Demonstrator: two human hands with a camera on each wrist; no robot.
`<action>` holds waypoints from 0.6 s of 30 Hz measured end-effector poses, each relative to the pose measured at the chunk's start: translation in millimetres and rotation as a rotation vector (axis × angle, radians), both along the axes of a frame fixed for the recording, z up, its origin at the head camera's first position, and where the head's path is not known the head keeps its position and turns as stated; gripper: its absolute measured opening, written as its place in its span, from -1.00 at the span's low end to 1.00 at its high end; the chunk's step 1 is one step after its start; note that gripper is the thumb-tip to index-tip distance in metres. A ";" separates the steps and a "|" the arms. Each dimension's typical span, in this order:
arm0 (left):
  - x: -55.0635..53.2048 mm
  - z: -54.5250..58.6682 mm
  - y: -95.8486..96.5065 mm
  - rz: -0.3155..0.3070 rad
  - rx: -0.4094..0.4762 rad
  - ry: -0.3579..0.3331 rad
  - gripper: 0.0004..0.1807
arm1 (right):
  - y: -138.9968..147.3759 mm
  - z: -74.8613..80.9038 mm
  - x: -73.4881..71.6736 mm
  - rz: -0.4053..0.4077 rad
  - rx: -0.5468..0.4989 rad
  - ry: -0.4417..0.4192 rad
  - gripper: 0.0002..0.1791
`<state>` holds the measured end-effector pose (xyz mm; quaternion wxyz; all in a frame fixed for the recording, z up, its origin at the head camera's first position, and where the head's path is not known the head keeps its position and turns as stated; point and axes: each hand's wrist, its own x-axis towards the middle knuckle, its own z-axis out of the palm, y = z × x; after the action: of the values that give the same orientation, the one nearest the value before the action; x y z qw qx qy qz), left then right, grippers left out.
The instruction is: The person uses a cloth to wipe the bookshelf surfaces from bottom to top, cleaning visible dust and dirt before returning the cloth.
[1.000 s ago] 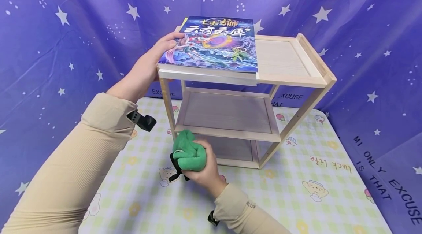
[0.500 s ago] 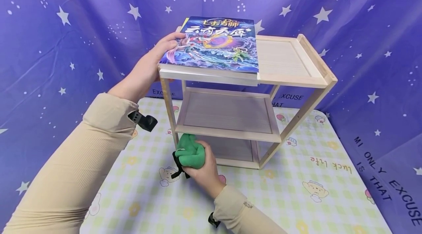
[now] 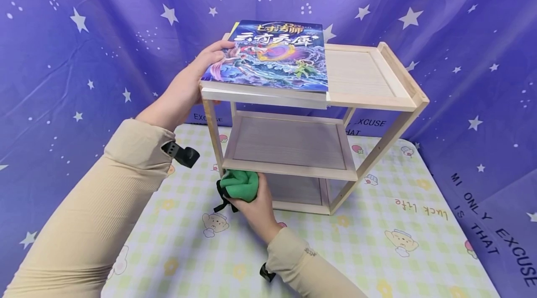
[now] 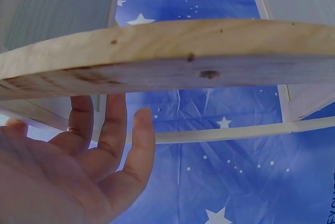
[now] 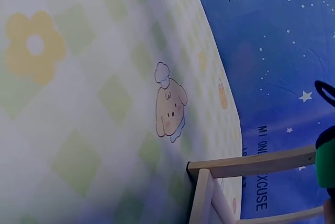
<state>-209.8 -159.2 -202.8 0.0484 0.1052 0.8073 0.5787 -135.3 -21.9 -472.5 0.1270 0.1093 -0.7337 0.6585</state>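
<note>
A three-tier wooden shelf (image 3: 369,100) stands on the table. My left hand (image 3: 184,81) holds its top tier at the left end, fingertips beside a blue illustrated book (image 3: 272,62). In the left wrist view, bent fingers (image 4: 115,140) reach behind the wooden side rail (image 4: 167,62). My right hand (image 3: 260,209) grips a bunched green cloth (image 3: 241,186) with black straps trailing from it. That cloth is at the front left post, just below the middle tier's edge. Only a corner of the green cloth (image 5: 325,161) shows in the right wrist view.
Under the shelf lies a checked tablecloth (image 3: 356,256) with cartoon prints. A purple star-printed curtain (image 3: 474,79) hangs behind and at both sides. Another yellow-edged item (image 3: 234,30) peeks out from under the book. The shelf's right end has a raised rim.
My right hand has moved the green cloth slightly upward and away from me, along the front left post. The left hand, the book and the shelf have stayed put.
</note>
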 end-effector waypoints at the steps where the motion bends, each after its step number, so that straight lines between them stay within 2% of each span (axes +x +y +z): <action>1: 0.3 0.0 -0.3 -0.004 -0.002 0.001 -0.54 | -0.4 1.0 -1.0 0.017 -0.009 -0.009 -0.14; 6: 1.1 0.4 -0.8 -0.016 -0.001 0.002 -0.53 | -4.6 5.1 -5.3 0.090 -0.036 -0.089 -0.11; 18: -0.3 -0.4 -0.6 -0.016 0.001 -0.001 -0.53 | -23.6 19.8 -13.3 0.133 0.036 -0.236 -0.13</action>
<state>-210.1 -159.8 -203.2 0.0535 0.1114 0.8062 0.5786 -148.6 -45.5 -452.7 -0.0059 0.0816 -0.7463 0.6605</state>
